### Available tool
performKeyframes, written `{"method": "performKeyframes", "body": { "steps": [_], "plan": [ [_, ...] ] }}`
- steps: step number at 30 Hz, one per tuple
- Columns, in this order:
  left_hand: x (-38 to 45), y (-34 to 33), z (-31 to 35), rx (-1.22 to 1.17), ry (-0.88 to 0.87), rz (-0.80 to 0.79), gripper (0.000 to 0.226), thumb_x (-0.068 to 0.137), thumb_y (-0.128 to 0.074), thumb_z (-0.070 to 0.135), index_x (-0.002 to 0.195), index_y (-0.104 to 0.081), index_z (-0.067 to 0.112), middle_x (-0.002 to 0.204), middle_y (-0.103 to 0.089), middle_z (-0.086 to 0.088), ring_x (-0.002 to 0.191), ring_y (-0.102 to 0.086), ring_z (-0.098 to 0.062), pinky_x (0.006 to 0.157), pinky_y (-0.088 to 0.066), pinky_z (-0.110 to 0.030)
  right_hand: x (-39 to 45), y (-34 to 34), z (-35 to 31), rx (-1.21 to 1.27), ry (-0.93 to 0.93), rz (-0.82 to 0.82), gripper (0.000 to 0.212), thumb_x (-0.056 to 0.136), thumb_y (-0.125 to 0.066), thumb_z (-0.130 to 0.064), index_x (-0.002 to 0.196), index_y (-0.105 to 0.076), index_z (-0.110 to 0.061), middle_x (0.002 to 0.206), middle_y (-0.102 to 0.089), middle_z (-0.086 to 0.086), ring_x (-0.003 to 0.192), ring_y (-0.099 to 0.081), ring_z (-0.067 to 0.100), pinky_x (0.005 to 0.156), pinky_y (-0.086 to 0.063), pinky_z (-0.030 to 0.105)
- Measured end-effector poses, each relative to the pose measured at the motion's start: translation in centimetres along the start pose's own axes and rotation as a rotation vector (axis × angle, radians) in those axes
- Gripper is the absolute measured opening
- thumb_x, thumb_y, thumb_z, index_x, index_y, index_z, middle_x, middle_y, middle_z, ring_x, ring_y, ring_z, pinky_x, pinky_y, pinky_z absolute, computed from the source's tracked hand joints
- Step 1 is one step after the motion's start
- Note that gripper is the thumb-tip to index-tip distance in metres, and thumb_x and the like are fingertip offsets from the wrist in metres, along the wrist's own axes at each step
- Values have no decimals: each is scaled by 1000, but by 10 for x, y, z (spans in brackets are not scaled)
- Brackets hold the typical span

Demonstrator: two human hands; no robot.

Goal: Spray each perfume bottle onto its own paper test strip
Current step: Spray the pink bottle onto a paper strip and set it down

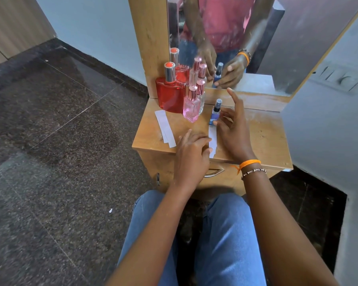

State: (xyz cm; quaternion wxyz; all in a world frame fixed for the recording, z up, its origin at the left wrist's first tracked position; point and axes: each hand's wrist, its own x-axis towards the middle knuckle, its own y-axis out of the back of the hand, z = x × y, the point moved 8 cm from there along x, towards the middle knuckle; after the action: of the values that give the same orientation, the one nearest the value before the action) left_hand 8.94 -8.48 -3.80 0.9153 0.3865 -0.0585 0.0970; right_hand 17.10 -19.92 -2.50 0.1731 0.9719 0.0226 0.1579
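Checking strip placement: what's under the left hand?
A white paper strip lies on the wooden tabletop, running under the left hand fingers. The end below the blue bottle shows; what the hand covers cannot be seen.

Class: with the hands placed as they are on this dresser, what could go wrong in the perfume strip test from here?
1. The right hand is touching the narrow blue bottle; it might tip.
2. The strip under the left hand overhangs the dresser's front edge and could slide off.
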Motion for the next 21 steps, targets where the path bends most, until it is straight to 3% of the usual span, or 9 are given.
{"method": "performKeyframes", "body": {
  "steps": [5,7,10,12,15,18,21],
  "plan": [
    [-2,12,-8,-34,7,47,28,86,-61,14,113,-66,17,126,-61,3,135,-33,-19,114,-19,-34,-9,11,-7,7,-16,64,73,82,-57,9,144,-29,-20,115,-61,4,109,-60,13,96,-49,26],
    [-4,23,-12,-32,2,104,26,85,-61,15,111,-68,16,123,-62,3,130,-39,-18,112,-23,-32,-19,21,-15,-24,8,175,61,84,-61,4,136,-38,-14,111,-61,2,99,-61,13,88,-52,25],
    [-8,48,-22,-32,19,242,18,83,-62,9,98,-70,15,110,-66,2,112,-47,-11,108,-31,-34,-40,23,-41,-51,137,340,28,88,-61,-8,115,-52,-10,90,-58,-11,79,-56,0,71,-48,15],
    [-10,62,-33,-16,59,305,15,81,-62,7,91,-69,16,102,-66,3,100,-48,-6,106,-34,-44,-45,0,-60,-50,224,256,15,89,-60,-7,104,-58,-11,85,-57,-8,74,-54,3,67,-44,14],
    [-9,79,-51,15,134,369,10,81,-63,9,87,-66,17,97,-66,2,102,-56,-18,111,-25,-47,-35,-52,-77,-137,271,-4,12,85,-59,0,92,-66,-7,85,-61,3,71,-55,14,64,-43,21],
    [-3,87,-65,103,209,398,12,79,-68,19,90,-63,17,101,-65,2,110,-54,-22,115,-15,-45,-14,-93,-70,-382,207,-206,24,84,-55,1,104,-67,-4,95,-65,13,84,-60,30,63,-36,30],
    [5,87,-75,144,236,386,31,74,-74,29,99,-59,18,108,-63,1,118,-50,-22,115,-13,-45,-2,-121,-59,-587,195,-396,37,88,-53,-2,124,-59,-7,109,-60,16,96,-59,36,71,-44,38]
  ]
}}
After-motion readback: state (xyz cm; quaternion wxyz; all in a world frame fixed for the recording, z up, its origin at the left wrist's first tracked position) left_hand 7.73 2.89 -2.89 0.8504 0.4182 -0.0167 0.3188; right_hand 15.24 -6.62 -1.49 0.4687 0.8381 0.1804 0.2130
